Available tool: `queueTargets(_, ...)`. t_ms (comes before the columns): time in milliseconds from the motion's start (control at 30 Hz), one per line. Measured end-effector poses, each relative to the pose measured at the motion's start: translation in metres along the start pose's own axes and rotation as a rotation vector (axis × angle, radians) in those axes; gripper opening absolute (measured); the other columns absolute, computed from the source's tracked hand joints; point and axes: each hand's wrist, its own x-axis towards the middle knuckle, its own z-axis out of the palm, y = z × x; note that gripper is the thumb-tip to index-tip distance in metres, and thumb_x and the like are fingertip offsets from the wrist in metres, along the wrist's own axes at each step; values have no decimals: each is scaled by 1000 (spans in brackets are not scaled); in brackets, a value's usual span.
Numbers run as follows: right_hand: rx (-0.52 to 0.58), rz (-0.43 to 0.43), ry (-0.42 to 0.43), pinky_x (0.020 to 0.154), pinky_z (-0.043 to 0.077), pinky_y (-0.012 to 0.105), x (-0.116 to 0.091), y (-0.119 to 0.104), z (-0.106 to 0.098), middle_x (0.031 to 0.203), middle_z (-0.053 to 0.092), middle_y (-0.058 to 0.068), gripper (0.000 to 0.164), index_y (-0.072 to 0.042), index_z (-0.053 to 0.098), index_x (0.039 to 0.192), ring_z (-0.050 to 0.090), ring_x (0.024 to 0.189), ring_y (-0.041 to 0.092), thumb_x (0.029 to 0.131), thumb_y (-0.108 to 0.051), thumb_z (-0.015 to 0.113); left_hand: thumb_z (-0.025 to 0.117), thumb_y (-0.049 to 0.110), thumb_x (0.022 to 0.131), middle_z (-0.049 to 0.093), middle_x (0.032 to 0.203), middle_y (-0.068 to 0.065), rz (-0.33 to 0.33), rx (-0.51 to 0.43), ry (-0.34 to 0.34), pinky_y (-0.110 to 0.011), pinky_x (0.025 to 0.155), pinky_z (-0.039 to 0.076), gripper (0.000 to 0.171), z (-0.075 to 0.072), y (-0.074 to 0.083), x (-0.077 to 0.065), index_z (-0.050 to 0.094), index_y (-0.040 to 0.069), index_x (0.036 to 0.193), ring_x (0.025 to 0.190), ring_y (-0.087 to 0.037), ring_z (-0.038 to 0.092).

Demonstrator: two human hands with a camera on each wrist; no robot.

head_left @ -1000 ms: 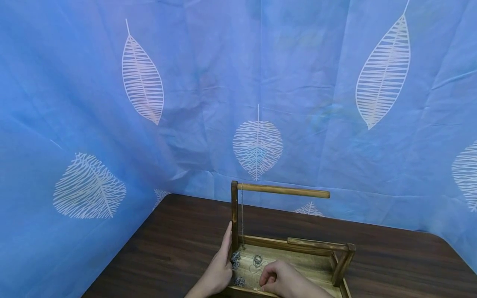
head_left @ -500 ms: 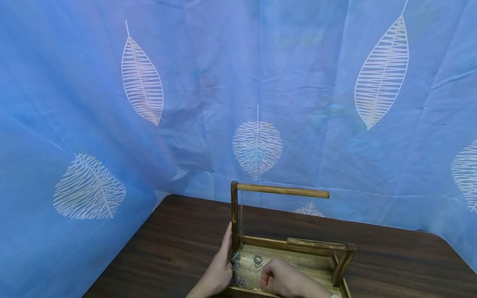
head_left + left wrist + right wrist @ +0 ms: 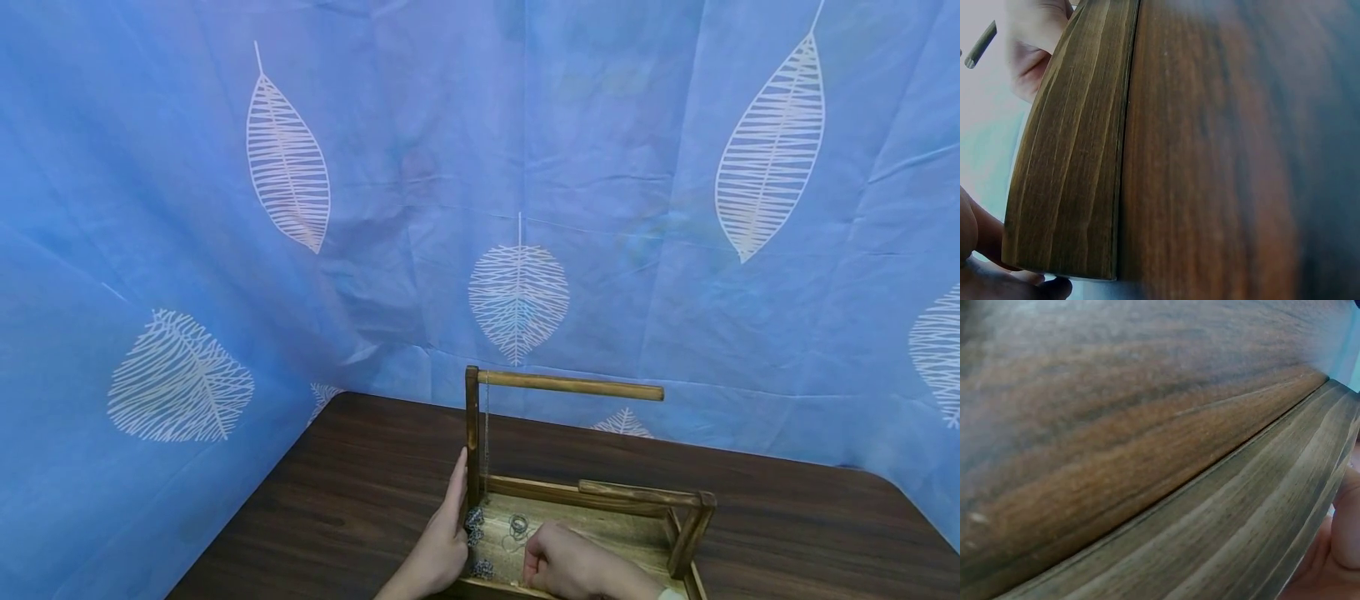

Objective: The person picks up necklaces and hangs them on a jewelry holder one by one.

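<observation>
A wooden jewelry stand has a shallow tray [image 3: 592, 521], a tall left post [image 3: 472, 433] with a bar, and a lower bar at right. My left hand [image 3: 438, 546] lies along the tray's left side, its fingers straight against the post. In the left wrist view, fingertips [image 3: 1019, 277] show round the corner of the side wall [image 3: 1066, 156]. My right hand [image 3: 566, 560] is inside the tray by the front wall [image 3: 1222, 531], fingers curled down; I cannot tell what they hold. Beside it lie dark rings [image 3: 517, 524] and a thin hoop [image 3: 512, 544].
A thin chain [image 3: 487, 442] hangs from the upper bar [image 3: 570, 384] near the post. Bunched chains [image 3: 474, 523] and another small heap [image 3: 482, 568] lie at the tray's left end. The dark wooden table [image 3: 337, 483] extends round the stand, with a blue leaf-patterned cloth [image 3: 420, 250] behind.
The right hand has shifted slightly and its fingers now point further down toward the tray floor. The hanging chain has swung a little. The left hand has not moved.
</observation>
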Motion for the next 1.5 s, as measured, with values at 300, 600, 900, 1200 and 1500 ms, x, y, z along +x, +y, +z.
queueTargets(300, -15, -21, -47, 49, 37, 15, -12, -48, -8, 63, 58, -13, 17, -10, 73, 84, 47, 52, -3, 91, 1, 62, 24, -29, 74, -12, 167, -11, 14, 5, -8, -64, 115, 13, 114, 0, 0, 1, -14, 36, 160, 150, -40, 2)
queueTargets(600, 17, 49, -7, 53, 39, 15, -16, -62, -6, 61, 55, -10, 16, -8, 70, 81, 44, 52, 0, 91, 2, 62, 24, -29, 74, -11, 167, -11, 14, 0, -5, -63, 115, 14, 114, 0, -1, 1, -14, 35, 160, 150, -40, 2)
queueTargets(900, 58, -14, 2, 53, 34, 14, -20, -65, -8, 60, 48, -12, 16, -8, 66, 79, 36, 51, -1, 92, 0, 60, 24, -29, 74, -10, 167, -13, 17, 0, -1, -65, 114, 12, 115, 0, -1, 0, -13, 38, 160, 150, -41, 3)
queueTargets(1200, 114, -15, 12, 58, 39, 18, -22, -77, -7, 71, 55, -9, 14, -6, 66, 83, 44, 60, 1, 95, -2, 59, 26, -30, 72, -11, 167, -13, 17, -13, -13, -65, 114, 15, 116, 0, -2, -1, -13, 35, 160, 150, -42, 2)
queueTargets(1500, 103, -51, 149, 56, 43, 18, -24, -96, -3, 73, 59, -9, 13, -9, 66, 81, 49, 61, 1, 89, -1, 61, 25, -30, 72, -12, 167, -12, 28, -19, -19, -66, 114, 14, 115, -1, -3, -1, -13, 33, 161, 150, -43, 0)
